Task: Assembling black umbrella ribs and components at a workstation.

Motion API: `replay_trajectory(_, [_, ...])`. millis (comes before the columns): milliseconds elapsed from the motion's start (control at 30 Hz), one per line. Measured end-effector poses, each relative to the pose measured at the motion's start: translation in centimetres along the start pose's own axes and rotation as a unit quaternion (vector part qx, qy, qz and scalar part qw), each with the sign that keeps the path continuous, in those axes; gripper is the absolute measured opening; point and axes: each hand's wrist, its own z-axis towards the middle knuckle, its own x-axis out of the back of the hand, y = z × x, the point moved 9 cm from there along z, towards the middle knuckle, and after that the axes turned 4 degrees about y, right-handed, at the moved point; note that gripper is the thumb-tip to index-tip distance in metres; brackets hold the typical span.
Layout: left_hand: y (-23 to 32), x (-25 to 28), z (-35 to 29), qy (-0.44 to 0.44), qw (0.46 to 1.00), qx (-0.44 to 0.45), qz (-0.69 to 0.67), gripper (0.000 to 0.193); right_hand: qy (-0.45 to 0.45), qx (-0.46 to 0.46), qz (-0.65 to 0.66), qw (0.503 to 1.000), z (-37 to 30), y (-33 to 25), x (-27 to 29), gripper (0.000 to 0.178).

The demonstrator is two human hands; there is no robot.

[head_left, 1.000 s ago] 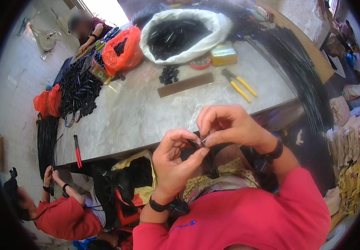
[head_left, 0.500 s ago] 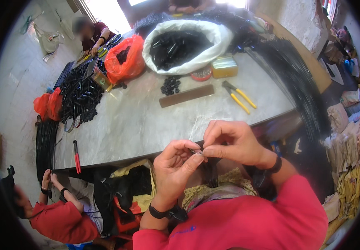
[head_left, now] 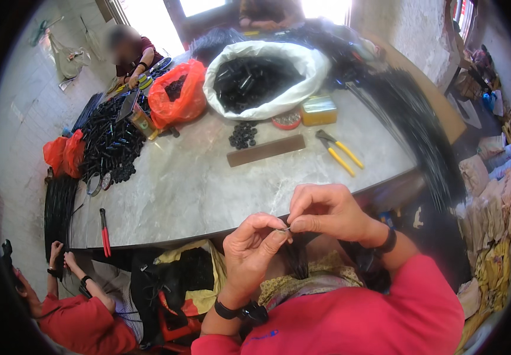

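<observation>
A thin pale sliver (head_left: 284, 229), too small to identify, sits between my hands near the table's close edge, its left side pinched by my left hand (head_left: 254, 244) and its right by my right hand (head_left: 328, 216). Against a second ago, my right thumb and index finger look more tightly together, so I judge the piece is steadier now; dark strands (head_left: 296, 263) hang below, and across the grey table (head_left: 172, 204) lie a brown flat bar (head_left: 266, 151) and yellow-handled pliers (head_left: 341, 153)
</observation>
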Motion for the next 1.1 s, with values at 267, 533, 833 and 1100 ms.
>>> replay_trajectory(267, [-0.4,2.0,1.2,0.02,1.0,-0.001,0.008,0.012,0.037,0.036,-0.14,0.989,1.8,0.7,0.1,0.007])
replay_trajectory(533, [-1.8,3.9,3.4,0.007,0.999,0.053,-0.006,0.012,-0.066,0.047,-0.18,0.98,5.6,1.7,1.0,0.01])
replay_trajectory(833, [-3.7,5.0,4.8,0.034,0.994,0.099,-0.029,0.013,0.033,-0.109,-0.258,0.959,12.4,5.4,9.4,0.014])
replay_trajectory(1100, [-3.8,4.5,4.8,0.011,0.994,0.096,-0.047,0.012,-0.035,-0.099,-0.472,0.875,19.4,12.4,10.8,0.014])
